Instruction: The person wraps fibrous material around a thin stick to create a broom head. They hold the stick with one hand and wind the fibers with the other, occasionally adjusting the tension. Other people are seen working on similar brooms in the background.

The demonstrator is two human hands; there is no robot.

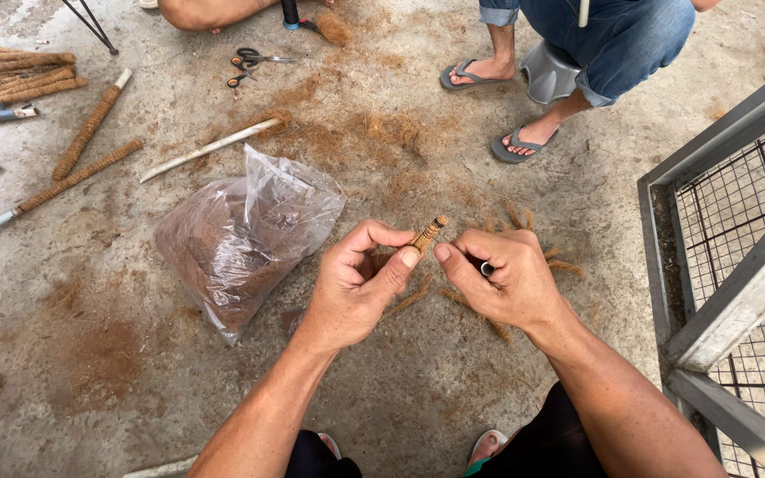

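Observation:
My left hand (360,283) pinches a short stick wrapped in brown coconut fibre and cord (427,234) between thumb and fingers, its tip pointing up and to the right. Close beside it, my right hand (506,279) is curled shut around a small dark tube-like object (486,268), its thumb almost touching my left thumb. Loose fibre strands (489,323) lie on the concrete floor (117,292) under both hands.
A clear plastic bag of brown fibre (241,235) lies left of my hands. Fibre-wrapped poles (19,84) and a bare white pipe (210,148) lie further left, scissors (254,62) at the top. Another person's sandalled feet (498,106) are ahead; a metal mesh frame (737,248) stands right.

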